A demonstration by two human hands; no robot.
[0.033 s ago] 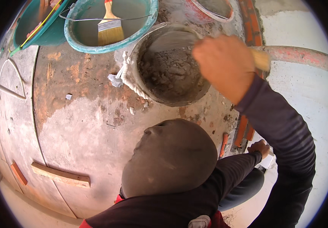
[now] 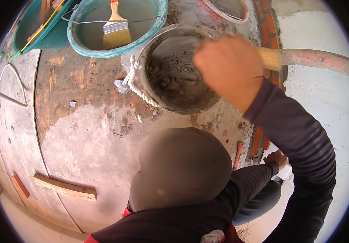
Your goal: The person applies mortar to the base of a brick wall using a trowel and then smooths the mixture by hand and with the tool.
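Note:
My right hand (image 2: 229, 71), slightly smeared by motion, is closed round a wooden-handled tool (image 2: 269, 59) over the right rim of a mortar bucket (image 2: 140, 75). The tool's working end is hidden behind my fist. Lumpy grey mortar (image 2: 176, 79) lies inside the bucket. Lower at the right, my left hand (image 2: 277, 158) has its fingers curled beside a small white thing (image 2: 284, 173); what it grips, if anything, cannot be made out. A large blurred shape (image 2: 182, 168) covers the lower middle.
A wide brush (image 2: 117, 36) rests in a teal basin (image 2: 120, 52) of cloudy water. Beside it stand another teal tub (image 2: 49, 38) and a red-rimmed bucket (image 2: 207, 14). A pinkish pole (image 2: 320, 60) juts from the right. A wooden strip (image 2: 65, 187) lies at lower left.
My right hand and the tool's handle have shifted a little to the left over the bucket. My left hand stays where it was. The blurred shape has changed outline.

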